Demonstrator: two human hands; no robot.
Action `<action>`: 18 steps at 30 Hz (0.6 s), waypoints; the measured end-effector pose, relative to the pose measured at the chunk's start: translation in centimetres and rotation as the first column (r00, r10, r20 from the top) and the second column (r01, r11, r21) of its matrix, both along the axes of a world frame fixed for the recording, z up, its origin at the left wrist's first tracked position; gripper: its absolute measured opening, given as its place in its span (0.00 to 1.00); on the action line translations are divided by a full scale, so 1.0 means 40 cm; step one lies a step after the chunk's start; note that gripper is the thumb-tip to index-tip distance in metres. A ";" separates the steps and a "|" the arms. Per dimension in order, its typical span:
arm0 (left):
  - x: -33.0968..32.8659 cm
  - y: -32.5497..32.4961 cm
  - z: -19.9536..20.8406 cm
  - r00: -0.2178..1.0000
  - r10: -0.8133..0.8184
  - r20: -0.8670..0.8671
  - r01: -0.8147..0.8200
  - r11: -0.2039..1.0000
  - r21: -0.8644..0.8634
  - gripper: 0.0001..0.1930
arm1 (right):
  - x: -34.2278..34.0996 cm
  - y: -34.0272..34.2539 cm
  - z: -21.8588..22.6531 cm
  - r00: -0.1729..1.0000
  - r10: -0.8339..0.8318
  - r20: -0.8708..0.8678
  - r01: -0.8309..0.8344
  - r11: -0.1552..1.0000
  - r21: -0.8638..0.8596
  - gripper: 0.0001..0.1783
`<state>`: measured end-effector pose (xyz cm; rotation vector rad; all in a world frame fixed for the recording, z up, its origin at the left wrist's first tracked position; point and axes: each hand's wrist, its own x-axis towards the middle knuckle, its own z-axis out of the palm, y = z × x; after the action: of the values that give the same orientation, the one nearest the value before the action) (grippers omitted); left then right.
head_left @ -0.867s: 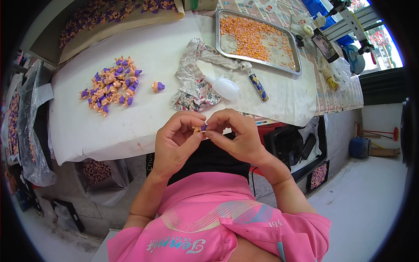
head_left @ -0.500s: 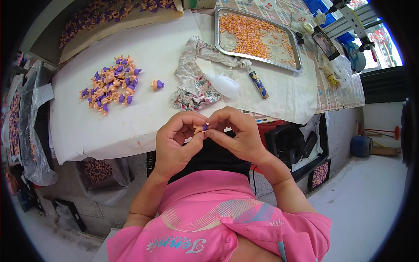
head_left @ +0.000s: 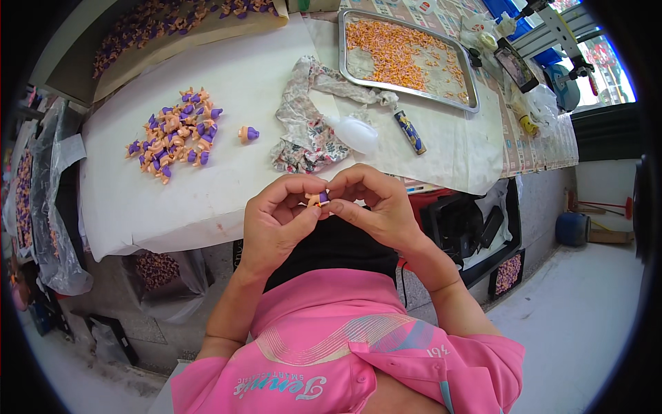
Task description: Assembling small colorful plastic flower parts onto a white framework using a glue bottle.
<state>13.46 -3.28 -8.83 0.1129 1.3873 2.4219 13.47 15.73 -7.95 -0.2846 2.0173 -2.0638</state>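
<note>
Just off the front edge of the table, a small peach-and-purple plastic figure (head_left: 318, 199) is held between both hands. My left hand (head_left: 274, 219) pinches its peach side between thumb and fingers. From the other side my right hand (head_left: 378, 210) grips the purple end with thumb and forefinger; the fingertips cover part of it. A speck of orange shows near its lower side. Beyond my left hand lies a pile of similar figures (head_left: 172, 135), with a single figure (head_left: 248, 134) apart to its right.
A crumpled floral cloth (head_left: 298, 131) and a white squeeze bulb (head_left: 354, 134) lie beyond my hands. To their right are a dark blue patterned tube (head_left: 410, 132) and a metal tray (head_left: 414, 94) of tiny orange-and-pink pieces. A phone (head_left: 516, 67) on a stand is at the far right.
Both hands stay together, shifted very slightly. The figure has turned a little between the fingers, and a bit more of its peach and orange parts shows.
</note>
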 end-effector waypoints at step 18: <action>-0.140 -0.203 -0.052 0.742 0.206 -0.638 -0.653 0.439 -0.617 0.13 | -0.085 0.021 0.012 0.867 -0.229 -0.443 0.392 0.862 0.322 0.11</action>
<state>7.88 -11.42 -10.93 0.1124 3.0122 1.8081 10.05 16.56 -7.46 -0.3212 2.8507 -1.7909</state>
